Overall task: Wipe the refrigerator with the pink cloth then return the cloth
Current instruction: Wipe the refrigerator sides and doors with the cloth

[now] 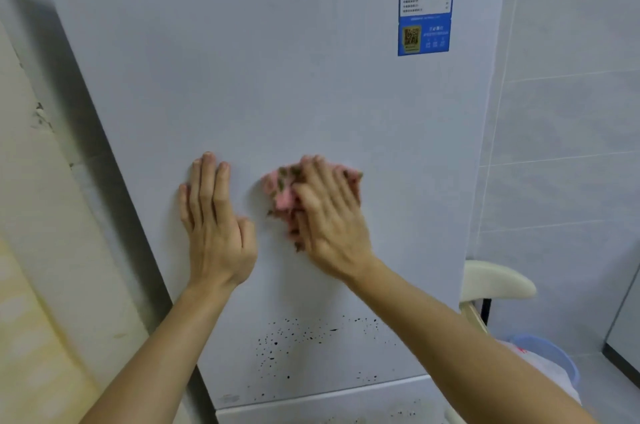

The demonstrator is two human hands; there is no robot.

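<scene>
Right hand (329, 216) on pink cloth (281, 193)

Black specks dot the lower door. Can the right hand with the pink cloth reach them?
Probably yes: the right hand presses the crumpled pink cloth on the white refrigerator door above the black specks, with only bare door between.
</scene>
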